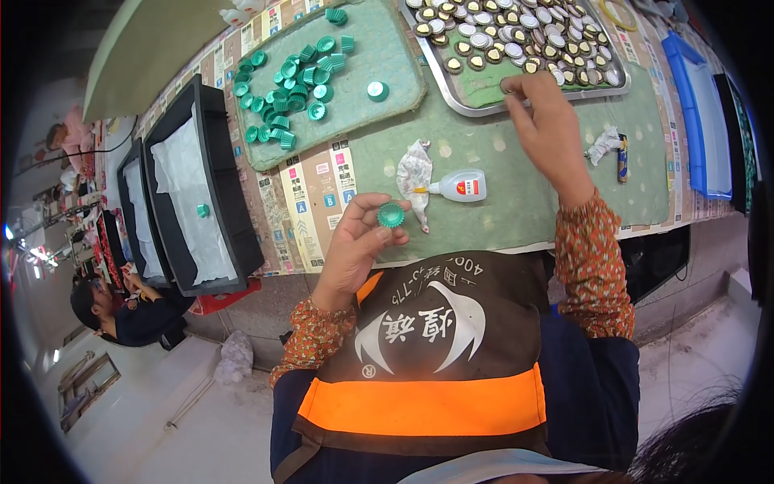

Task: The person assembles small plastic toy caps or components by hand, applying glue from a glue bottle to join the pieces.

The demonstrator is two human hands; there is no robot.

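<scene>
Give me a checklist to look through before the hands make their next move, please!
1. Left hand holds a green fluted cup: ok.
2. Right hand is at the metal tray: ok, over its near edge.
3. Tray has round discs in it: ok, lots.
4. Right hand has a firm grip on a disc: cannot tell, too small to see.
5. Squeeze bottle stands upright: not ok, it's lying on its side.

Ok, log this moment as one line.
Left hand: holding green fluted cup | Right hand: at metal tray of discs | Squeeze bottle: lying on green mat
</scene>
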